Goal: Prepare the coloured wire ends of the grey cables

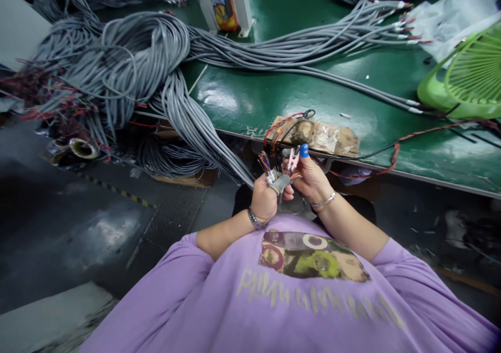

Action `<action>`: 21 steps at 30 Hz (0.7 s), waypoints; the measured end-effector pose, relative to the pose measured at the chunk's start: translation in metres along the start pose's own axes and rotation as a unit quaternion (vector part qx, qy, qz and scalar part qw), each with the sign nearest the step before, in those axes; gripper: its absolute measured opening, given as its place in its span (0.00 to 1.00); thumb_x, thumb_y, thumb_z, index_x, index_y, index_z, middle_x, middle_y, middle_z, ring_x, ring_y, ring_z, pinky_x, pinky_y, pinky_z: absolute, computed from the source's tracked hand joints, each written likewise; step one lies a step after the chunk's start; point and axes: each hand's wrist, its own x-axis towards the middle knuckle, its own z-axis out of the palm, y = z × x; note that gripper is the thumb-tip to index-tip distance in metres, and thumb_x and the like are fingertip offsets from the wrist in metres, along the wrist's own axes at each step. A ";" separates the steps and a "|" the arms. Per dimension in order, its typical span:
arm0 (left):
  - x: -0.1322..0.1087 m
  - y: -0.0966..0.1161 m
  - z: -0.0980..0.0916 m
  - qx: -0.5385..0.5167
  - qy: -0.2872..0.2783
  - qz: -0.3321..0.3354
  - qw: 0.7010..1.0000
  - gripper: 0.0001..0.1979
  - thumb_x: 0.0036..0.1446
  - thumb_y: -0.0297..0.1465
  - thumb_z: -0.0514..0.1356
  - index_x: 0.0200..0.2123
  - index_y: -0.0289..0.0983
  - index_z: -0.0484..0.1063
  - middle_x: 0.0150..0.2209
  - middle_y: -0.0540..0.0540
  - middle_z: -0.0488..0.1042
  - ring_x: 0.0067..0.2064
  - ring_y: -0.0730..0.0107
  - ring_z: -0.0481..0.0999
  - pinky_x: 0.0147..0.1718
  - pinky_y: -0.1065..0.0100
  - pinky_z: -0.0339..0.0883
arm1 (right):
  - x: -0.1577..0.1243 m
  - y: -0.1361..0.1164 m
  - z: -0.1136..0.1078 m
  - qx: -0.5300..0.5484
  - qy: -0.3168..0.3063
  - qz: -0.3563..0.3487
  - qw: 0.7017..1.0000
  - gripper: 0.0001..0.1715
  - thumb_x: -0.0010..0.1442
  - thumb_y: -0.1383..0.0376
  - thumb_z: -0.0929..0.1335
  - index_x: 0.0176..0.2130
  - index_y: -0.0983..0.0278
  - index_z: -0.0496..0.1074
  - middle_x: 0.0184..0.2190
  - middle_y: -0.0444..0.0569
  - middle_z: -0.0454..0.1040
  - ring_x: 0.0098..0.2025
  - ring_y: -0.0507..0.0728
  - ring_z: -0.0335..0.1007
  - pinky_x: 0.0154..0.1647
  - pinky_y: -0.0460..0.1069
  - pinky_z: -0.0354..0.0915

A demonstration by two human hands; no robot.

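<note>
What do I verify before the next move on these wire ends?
1. Grip of the left hand on the coloured wires: ok, closed round them.
2. Grip of the right hand on the pink clip: ok, fingers pinch it.
3. Seating of the blue fingertip cover: ok.
4. Wires seated in the white connector: cannot tell, too small.
5. Slack in the gray cable bundle off the green table: ok, it drapes loose.

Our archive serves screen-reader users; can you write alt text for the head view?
A person in a purple T-shirt holds a fan of thin coloured wires in the left hand, while the right hand pinches a small pink clip beside them. Ahead lie a green workbench and heaps of grey cables.
</note>
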 end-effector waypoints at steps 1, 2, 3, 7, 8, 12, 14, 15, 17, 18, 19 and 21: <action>0.000 0.000 0.000 -0.001 -0.003 0.000 1.000 0.20 0.41 0.43 0.70 0.27 0.35 0.68 0.19 0.52 0.72 0.20 0.74 0.73 0.21 0.73 0.69 | 0.001 0.001 -0.001 0.006 0.008 -0.004 1.000 0.42 0.43 0.28 0.64 0.34 0.62 0.70 0.18 0.45 0.69 0.18 0.53 0.63 0.19 0.49 0.60; 0.000 0.000 0.000 -0.002 -0.005 0.001 1.000 0.20 0.41 0.43 0.70 0.26 0.35 0.68 0.19 0.52 0.72 0.20 0.74 0.73 0.21 0.73 0.69 | 0.002 0.002 -0.001 0.015 0.015 -0.010 1.000 0.41 0.43 0.29 0.65 0.33 0.62 0.69 0.18 0.45 0.69 0.18 0.53 0.63 0.19 0.49 0.60; 0.000 0.000 0.000 -0.003 -0.006 0.003 1.000 0.20 0.41 0.43 0.70 0.26 0.35 0.68 0.19 0.52 0.72 0.19 0.75 0.72 0.21 0.73 0.69 | 0.003 0.004 -0.002 0.025 0.018 -0.016 0.999 0.41 0.43 0.29 0.65 0.32 0.61 0.69 0.19 0.45 0.69 0.19 0.52 0.63 0.19 0.49 0.61; -0.002 -0.001 -0.001 -0.003 -0.008 0.001 1.000 0.21 0.41 0.44 0.70 0.26 0.35 0.68 0.18 0.52 0.72 0.18 0.75 0.71 0.20 0.72 0.68 | 0.001 0.008 -0.007 0.045 -0.010 -0.009 0.999 0.40 0.45 0.28 0.63 0.30 0.61 0.66 0.23 0.46 0.71 0.21 0.52 0.65 0.21 0.48 0.62; -0.003 -0.001 -0.002 0.000 -0.009 -0.002 1.000 0.21 0.41 0.45 0.70 0.27 0.35 0.68 0.18 0.52 0.72 0.18 0.75 0.71 0.20 0.72 0.68 | -0.001 0.009 -0.008 0.044 -0.019 -0.001 0.999 0.40 0.45 0.28 0.62 0.30 0.61 0.66 0.25 0.46 0.71 0.22 0.53 0.65 0.22 0.49 0.63; -0.008 -0.001 -0.008 0.009 -0.015 -0.005 1.000 0.21 0.41 0.46 0.70 0.27 0.35 0.69 0.19 0.51 0.73 0.17 0.75 0.70 0.19 0.72 0.68 | -0.008 0.009 -0.016 0.043 -0.039 0.025 0.998 0.40 0.47 0.29 0.62 0.31 0.61 0.68 0.27 0.47 0.72 0.25 0.53 0.66 0.26 0.49 0.64; -0.010 -0.001 -0.011 0.012 -0.016 -0.005 1.000 0.21 0.41 0.46 0.69 0.26 0.35 0.70 0.19 0.51 0.73 0.17 0.75 0.70 0.19 0.72 0.68 | -0.010 0.008 -0.019 0.038 -0.050 0.043 0.997 0.40 0.48 0.29 0.62 0.30 0.62 0.69 0.27 0.47 0.72 0.25 0.52 0.65 0.27 0.49 0.64; -0.011 -0.001 -0.013 0.013 -0.015 -0.005 1.000 0.20 0.42 0.45 0.69 0.26 0.35 0.70 0.19 0.51 0.73 0.17 0.75 0.70 0.18 0.72 0.68 | -0.011 0.007 -0.020 0.037 -0.054 0.051 0.997 0.40 0.49 0.29 0.62 0.30 0.62 0.70 0.27 0.47 0.72 0.25 0.52 0.65 0.27 0.48 0.64; -0.012 -0.001 -0.013 0.013 -0.010 -0.003 1.000 0.19 0.42 0.44 0.69 0.26 0.35 0.69 0.19 0.51 0.73 0.17 0.75 0.70 0.18 0.72 0.68 | -0.011 0.004 -0.020 0.037 -0.053 0.058 0.996 0.39 0.50 0.30 0.62 0.31 0.62 0.71 0.27 0.47 0.73 0.25 0.51 0.65 0.27 0.47 0.64; -0.012 0.000 -0.013 0.011 -0.008 -0.001 1.000 0.19 0.42 0.44 0.69 0.25 0.35 0.69 0.19 0.51 0.73 0.17 0.75 0.70 0.18 0.72 0.68 | -0.011 0.002 -0.019 0.039 -0.048 0.056 0.996 0.38 0.50 0.31 0.63 0.31 0.63 0.71 0.28 0.47 0.74 0.24 0.51 0.65 0.26 0.47 0.63; -0.012 0.001 -0.012 0.007 -0.007 0.001 1.000 0.18 0.42 0.44 0.69 0.25 0.35 0.69 0.19 0.51 0.73 0.17 0.75 0.70 0.18 0.72 0.68 | -0.011 0.000 -0.017 0.040 -0.039 0.051 0.997 0.37 0.50 0.32 0.64 0.32 0.63 0.71 0.28 0.47 0.74 0.24 0.50 0.64 0.26 0.47 0.63; -0.011 0.003 -0.008 -0.002 -0.007 0.003 1.000 0.18 0.42 0.43 0.69 0.25 0.35 0.69 0.19 0.51 0.73 0.18 0.75 0.70 0.18 0.72 0.68 | -0.010 -0.004 -0.012 0.036 -0.015 0.033 0.999 0.34 0.51 0.34 0.66 0.32 0.63 0.71 0.28 0.46 0.74 0.24 0.49 0.63 0.25 0.46 0.62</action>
